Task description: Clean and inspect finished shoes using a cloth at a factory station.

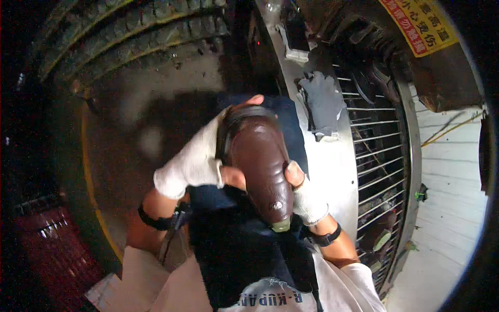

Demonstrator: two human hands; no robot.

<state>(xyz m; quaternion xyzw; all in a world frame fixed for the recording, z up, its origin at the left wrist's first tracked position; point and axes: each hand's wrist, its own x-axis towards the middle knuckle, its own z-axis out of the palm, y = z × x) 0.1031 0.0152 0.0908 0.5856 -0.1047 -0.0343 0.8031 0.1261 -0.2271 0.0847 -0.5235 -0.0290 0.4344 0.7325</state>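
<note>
A brown leather shoe is held in front of my body, with its rounded, creased upper facing me and a dark edge along its left and far side. A green piece, perhaps the end of a shoe last, sticks out at its near end. My left hand, in a white fingerless glove, closes round the shoe's left side, thumb against the upper and a fingertip showing at the far end. From the right, my right hand, gloved likewise, grips the near part with its thumb on the side; its other fingers are hidden.
To the right runs a metal bench edge bearing a torn grey patch. Beside it is a wire rack with dark shoes in it. A yellow and red sign hangs above. Shelves stand far left; a red slatted object sits nearer.
</note>
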